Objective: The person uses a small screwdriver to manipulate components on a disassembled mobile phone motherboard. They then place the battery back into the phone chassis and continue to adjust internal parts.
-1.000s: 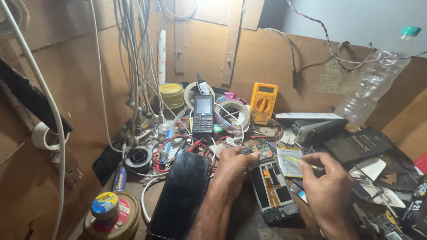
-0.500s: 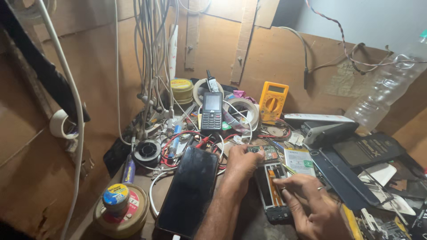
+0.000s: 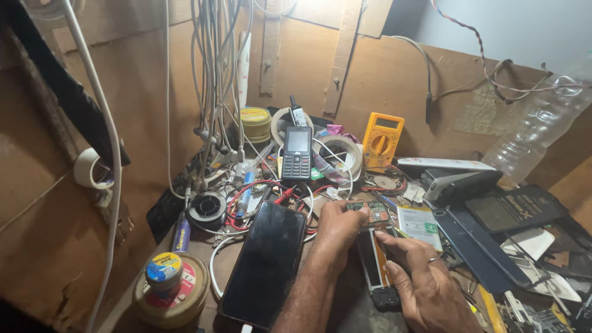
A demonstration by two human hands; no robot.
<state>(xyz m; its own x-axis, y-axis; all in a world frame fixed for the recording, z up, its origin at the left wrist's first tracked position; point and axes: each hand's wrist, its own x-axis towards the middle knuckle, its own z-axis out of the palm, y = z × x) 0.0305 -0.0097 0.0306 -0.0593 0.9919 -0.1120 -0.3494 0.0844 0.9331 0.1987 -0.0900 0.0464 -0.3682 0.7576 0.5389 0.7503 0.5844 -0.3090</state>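
1. An opened keypad phone (image 3: 377, 266) lies on the bench (image 3: 345, 308), just right of a black smartphone (image 3: 265, 262) lying screen-up; its orange-edged frame and inner parts are exposed.
2. The left hand (image 3: 336, 228) is curled, its fingertips pinched on a small green circuit board (image 3: 370, 213) at the top end of the opened phone.
3. The right hand (image 3: 425, 283) is half closed, its fingers (image 3: 391, 250) pressed onto the phone's frame; whether a tool is pinched in it cannot be told.
4. The circuit board is judged light, thin, stiff and fragile; it is best held by its bare edges, not by the components.
5. The opened phone is judged light and rigid, with a slippery plastic shell; it is best gripped along the long sides.
6. A white-labelled battery (image 3: 419, 225) lies just beside it on the right.
7. Behind are seen a dark keypad phone standing upright (image 3: 297, 153), a yellow multimeter (image 3: 382, 140) and tangled wires (image 3: 265, 191).
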